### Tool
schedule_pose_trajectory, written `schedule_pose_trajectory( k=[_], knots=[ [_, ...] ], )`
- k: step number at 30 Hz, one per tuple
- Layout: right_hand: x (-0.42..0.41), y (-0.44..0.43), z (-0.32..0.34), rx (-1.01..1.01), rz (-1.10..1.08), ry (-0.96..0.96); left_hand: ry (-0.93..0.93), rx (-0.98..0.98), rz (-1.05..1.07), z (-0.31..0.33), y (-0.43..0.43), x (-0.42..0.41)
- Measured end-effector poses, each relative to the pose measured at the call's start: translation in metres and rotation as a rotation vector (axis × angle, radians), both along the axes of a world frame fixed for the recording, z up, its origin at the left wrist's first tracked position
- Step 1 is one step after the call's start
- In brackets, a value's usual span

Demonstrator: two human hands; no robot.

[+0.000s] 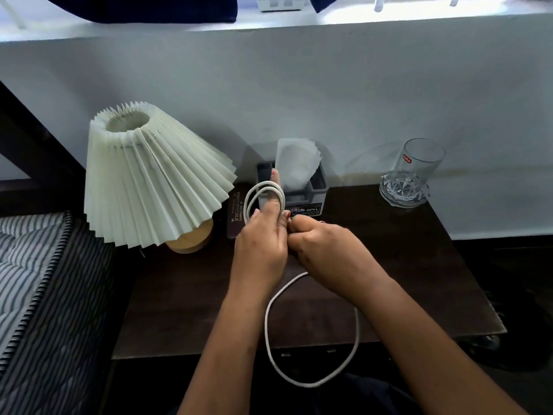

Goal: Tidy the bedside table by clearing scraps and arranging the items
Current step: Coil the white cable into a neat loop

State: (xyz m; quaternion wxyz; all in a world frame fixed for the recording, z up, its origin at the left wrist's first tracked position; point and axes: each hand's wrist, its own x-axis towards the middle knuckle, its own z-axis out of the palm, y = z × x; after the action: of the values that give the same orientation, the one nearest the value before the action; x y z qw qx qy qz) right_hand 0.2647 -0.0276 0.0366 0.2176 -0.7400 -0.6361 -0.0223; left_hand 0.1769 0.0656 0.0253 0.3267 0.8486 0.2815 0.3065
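Pinching the white cable [311, 381] between them, the left hand [259, 250] holds two coils over its fingers while the right hand [324, 250] feeds slack above the bedside table [185, 295] (a long loop hangs off the front edge). Mid-coiling, I judge; next, wrap the remainder.

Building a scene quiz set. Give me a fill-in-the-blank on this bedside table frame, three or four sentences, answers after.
1. Both hands are coiling a white ____ over the bedside table.
2. The coils are looped around the ____ hand's fingers.
3. The glass stands on the table's back ____ corner.
4. The lamp has a ____ shade.

Answers: cable; left; right; pleated
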Motion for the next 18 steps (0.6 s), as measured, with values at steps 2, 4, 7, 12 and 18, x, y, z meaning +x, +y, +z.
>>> schedule_pose_trajectory(
  k=[2, 4, 7, 12, 18],
  knots=[
    [0.003, -0.004, 0.003, 0.043, -0.061, -0.024, 0.088, 0.064, 0.000, -0.002, -0.001, -0.002],
    [0.013, -0.009, 0.008, 0.116, -0.173, -0.066, 0.180, 0.036, -0.021, -0.006, 0.002, -0.002],
    [0.029, -0.018, 0.012, 0.197, -0.384, -0.100, 0.247, -0.209, -0.128, -0.010, 0.004, -0.001],
    [0.049, -0.028, 0.006, 0.301, -0.614, -0.001, 0.164, -0.842, -0.476, -0.006, 0.000, -0.001],
    [0.052, -0.018, -0.015, 0.026, -0.681, 0.194, -0.002, -1.376, -1.000, 0.018, -0.010, -0.007]
  ],
)
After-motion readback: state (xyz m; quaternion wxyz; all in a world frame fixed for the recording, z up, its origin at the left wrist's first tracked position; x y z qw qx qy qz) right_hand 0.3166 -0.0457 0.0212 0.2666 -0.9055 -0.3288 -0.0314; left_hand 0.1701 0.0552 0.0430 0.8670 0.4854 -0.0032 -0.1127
